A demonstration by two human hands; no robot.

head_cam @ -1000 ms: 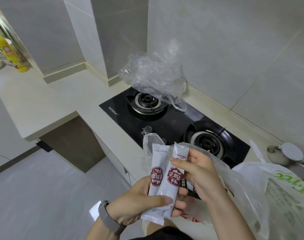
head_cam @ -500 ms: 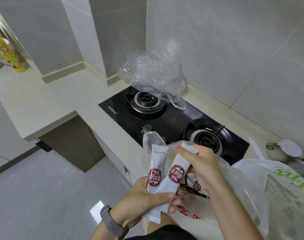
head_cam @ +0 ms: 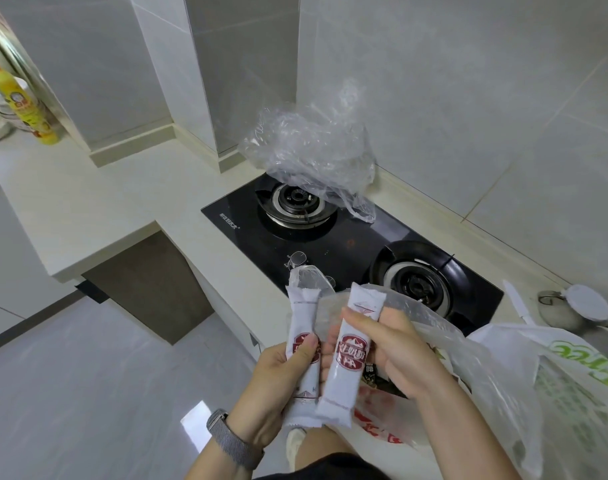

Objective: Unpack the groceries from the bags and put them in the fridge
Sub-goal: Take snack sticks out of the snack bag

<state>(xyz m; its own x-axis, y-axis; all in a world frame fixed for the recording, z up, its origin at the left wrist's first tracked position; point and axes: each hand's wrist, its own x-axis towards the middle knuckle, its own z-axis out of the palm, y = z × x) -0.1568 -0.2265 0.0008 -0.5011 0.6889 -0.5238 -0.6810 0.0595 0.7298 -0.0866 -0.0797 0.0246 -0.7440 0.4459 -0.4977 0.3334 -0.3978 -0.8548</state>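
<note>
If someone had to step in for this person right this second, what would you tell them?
Left hand grips one white stick packet; right hand grips a second packet.
Both are held above the open grocery bag at the counter's edge by the stove.
An empty clear bag lies on the far burner.
Done: two packets out.
Left: finish unpacking the bag, put everything in the fridge, which is not in view.

We see a black gas stove [head_cam: 351, 244] set in the counter [head_cam: 98, 206], and a yellow bottle [head_cam: 25, 109] at its far left corner.
</note>
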